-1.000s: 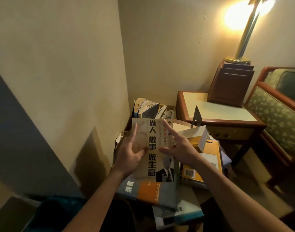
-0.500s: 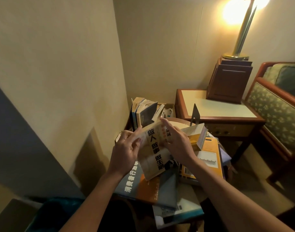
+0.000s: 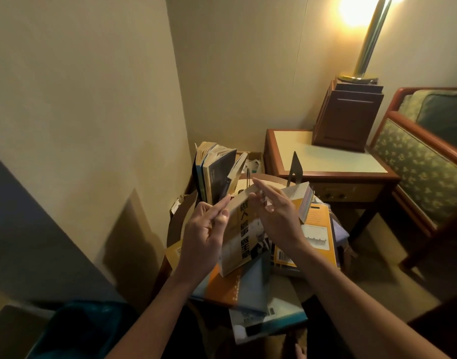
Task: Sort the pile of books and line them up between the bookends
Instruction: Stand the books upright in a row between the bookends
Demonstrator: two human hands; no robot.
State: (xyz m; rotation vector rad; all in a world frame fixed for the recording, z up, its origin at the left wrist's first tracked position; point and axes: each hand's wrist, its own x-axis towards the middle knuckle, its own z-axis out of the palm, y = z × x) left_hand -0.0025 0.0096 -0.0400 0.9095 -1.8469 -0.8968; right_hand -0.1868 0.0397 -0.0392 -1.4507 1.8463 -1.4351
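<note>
**A:** What's changed with the cream paperback [image 3: 244, 229]?

**B:** A second ago its cover faced the wearer square on, with the title column upright. Since then it has been swung and tipped, so the cover now faces up and to the right. I'd judge it's been looked over and is on its way to the row.

**A:** Where is it now?

**B:** It's in the air above the pile [image 3: 237, 283], between the two hands and not resting on anything.

**A:** And the grip?

**B:** The left hand [image 3: 209, 229] pinches the book's left edge, thumb on the cover and fingers behind. The right hand [image 3: 276, 216] is released: its fingers are straight and spread, steadying the cover.

**A:** Which way does it point?

**B:** The long axis runs from the near, low corner up and away. The top end aims at the upright books [image 3: 217, 177] by the wall. The dark bookend [image 3: 294, 167] stands to their right, apart from them.

**A:** What does the next move call for?

**B:** Probably bringing the book upright and sliding it in beside the standing ones. They lean, so they may need steadying. Beyond them sits the side table [image 3: 325, 161].
</note>
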